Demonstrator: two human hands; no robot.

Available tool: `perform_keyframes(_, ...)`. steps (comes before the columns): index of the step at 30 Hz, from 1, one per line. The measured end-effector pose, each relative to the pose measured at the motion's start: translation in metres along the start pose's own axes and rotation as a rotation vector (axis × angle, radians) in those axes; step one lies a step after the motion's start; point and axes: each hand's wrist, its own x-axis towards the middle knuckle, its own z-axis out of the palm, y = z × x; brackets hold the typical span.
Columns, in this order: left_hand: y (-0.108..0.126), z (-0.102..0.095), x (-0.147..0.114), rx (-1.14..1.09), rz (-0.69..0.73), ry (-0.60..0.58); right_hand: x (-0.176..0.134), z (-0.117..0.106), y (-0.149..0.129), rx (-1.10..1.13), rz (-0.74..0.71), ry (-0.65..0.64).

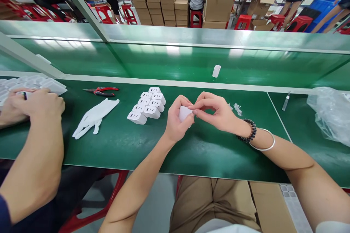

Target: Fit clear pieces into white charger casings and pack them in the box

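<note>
My left hand (179, 118) is closed around a white charger block (185, 113), held over the green bench. The fingertips of my right hand (214, 111) are pinched together at the block's upper right edge; whatever they grip is too small to make out. To the left of my hands, several white charger blocks (151, 105) stand in two close rows, dark slots showing on their tops. Just beyond my right wrist lies a small pile of clear bits (237, 109). One more white piece (216, 71) sits apart on the raised green ledge.
At left, a co-worker's hands (41, 105) rest on wrapped white pieces (27, 82). Red-handled pliers (105, 90) and a white glove (95, 117) lie nearby. Toward the right are a small tube (286, 101) and a clear plastic bag (332, 113). A metal post (82, 5) rises behind.
</note>
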Motion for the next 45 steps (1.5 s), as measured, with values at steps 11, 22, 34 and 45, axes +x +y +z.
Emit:
perform_keyframes(11,-0.009,0.001,0.005,-0.019,-0.223,0.081,0.001,0.004,0.026,0.106,0.070,0.019)
perform_keyframes(22,-0.020,0.009,0.008,-0.122,-0.478,0.310,-0.017,0.029,0.033,-0.415,-0.048,-0.088)
perform_keyframes(34,-0.060,0.015,0.005,0.083,-0.477,-0.022,0.048,-0.113,0.086,-0.764,0.331,-0.025)
perform_keyframes(45,-0.075,0.012,0.010,0.309,-0.435,-0.135,0.031,-0.296,0.146,-1.161,1.159,-0.122)
